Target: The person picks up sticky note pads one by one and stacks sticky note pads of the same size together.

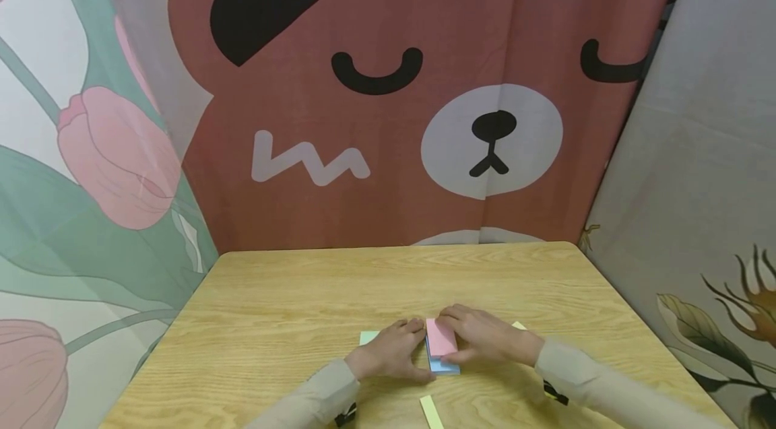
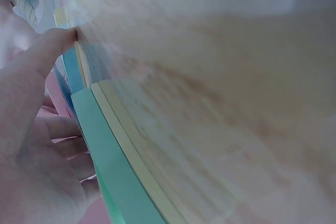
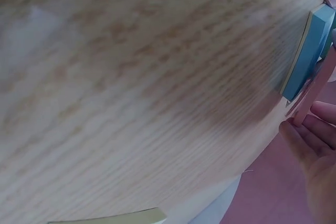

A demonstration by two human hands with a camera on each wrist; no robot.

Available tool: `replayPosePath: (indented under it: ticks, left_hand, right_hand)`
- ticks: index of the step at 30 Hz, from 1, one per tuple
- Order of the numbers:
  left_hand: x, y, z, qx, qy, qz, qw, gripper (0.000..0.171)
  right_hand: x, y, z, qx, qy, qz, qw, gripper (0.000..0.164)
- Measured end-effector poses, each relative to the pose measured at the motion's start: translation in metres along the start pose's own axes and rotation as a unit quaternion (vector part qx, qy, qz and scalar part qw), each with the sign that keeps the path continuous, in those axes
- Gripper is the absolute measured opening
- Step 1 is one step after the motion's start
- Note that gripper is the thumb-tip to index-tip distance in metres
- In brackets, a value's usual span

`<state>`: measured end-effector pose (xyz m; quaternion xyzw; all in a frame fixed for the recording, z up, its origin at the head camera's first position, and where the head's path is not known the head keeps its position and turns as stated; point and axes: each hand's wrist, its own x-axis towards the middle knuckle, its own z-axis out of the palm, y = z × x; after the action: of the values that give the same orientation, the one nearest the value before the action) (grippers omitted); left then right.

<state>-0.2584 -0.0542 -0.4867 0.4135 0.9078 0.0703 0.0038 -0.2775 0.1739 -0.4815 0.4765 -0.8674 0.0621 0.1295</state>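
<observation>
A pink sticky-note pad (image 1: pixel 440 337) lies over a blue pad (image 1: pixel 445 368) in the head view, the blue showing at its near end. My right hand (image 1: pixel 488 336) pinches the pink pad between thumb and fingers; the right wrist view shows the pink pad (image 3: pixel 315 87) tilted beside the blue pad (image 3: pixel 310 51). At the blue pad's left side is my left hand (image 1: pixel 393 350), its thumb at the near corner and its fingers by the far end. In the left wrist view, the thumb touches the blue pad (image 2: pixel 72 69), with the other fingers extended behind.
A mint-green pad (image 1: pixel 367 337) sits partly hidden behind the left hand. One pale yellow pad (image 1: pixel 432 411) is near the front of the wooden table (image 1: pixel 291 308); another yellow piece (image 1: pixel 519 326) shows beyond the right wrist. A bear-print cloth (image 1: pixel 388 126) hangs behind the table.
</observation>
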Motion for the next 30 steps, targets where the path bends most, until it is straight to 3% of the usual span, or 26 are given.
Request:
replayPosePath:
  ticks: [11,30]
  left_hand:
    - [0.0016,-0.0018,0.0033,0.005,0.005,0.011,0.9999,0.084]
    - [0.0023,-0.0008,0.0006,-0.012,-0.01,-0.017,0.9997,0.088]
  right_hand:
    - [-0.0044,-0.0066,0.0,0.003,-0.01,0.009,1.0,0.059]
    - [-0.0056,-0.01,0.0022,0.004,-0.016,-0.006,1.0,0.06]
